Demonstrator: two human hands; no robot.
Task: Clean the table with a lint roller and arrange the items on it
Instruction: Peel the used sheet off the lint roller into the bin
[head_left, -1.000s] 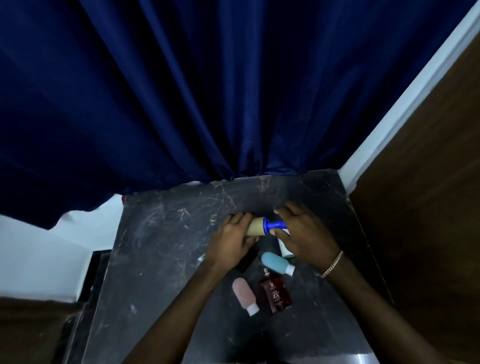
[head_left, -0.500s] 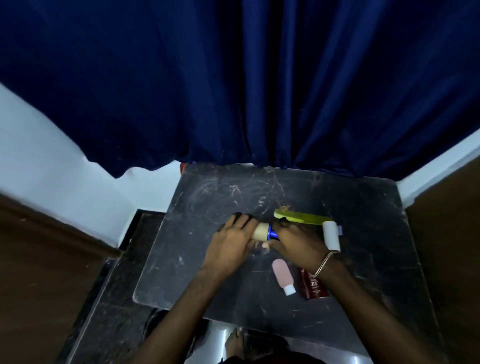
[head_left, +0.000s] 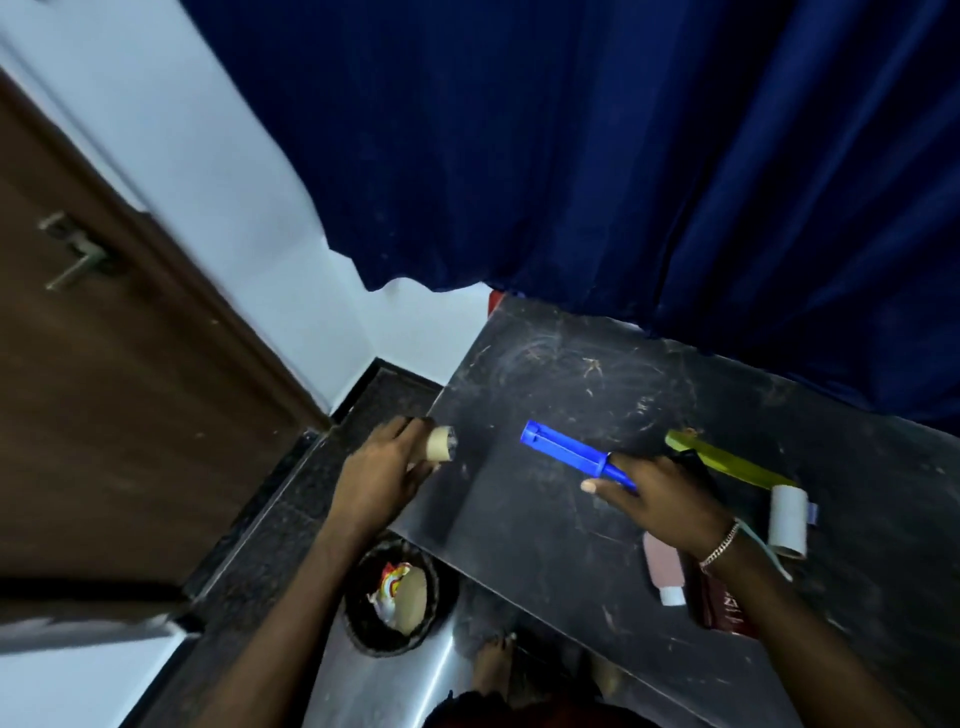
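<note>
My left hand (head_left: 382, 475) grips a bare cardboard roll core (head_left: 441, 443) just past the left edge of the black table (head_left: 561, 525). My right hand (head_left: 660, 496) holds the blue lint roller handle (head_left: 574, 453) over the table, its bare spindle pointing left. A white lint roll (head_left: 788, 519) lies at the right beside a yellow-green comb-like strip (head_left: 727, 460). A pink bottle (head_left: 662, 569) and a dark red bottle (head_left: 724, 605) lie under my right wrist.
A black waste bin (head_left: 400, 597) with crumpled rubbish stands on the floor below the table's left corner. A brown door (head_left: 104, 364) is at left. A dark blue curtain (head_left: 623, 156) hangs behind the table. A bare foot (head_left: 493, 657) shows below.
The cardboard core has come off the blue handle: my left hand carried it left past the table edge, my right hand kept the handle. My head turned left, bringing door and bin into view.
</note>
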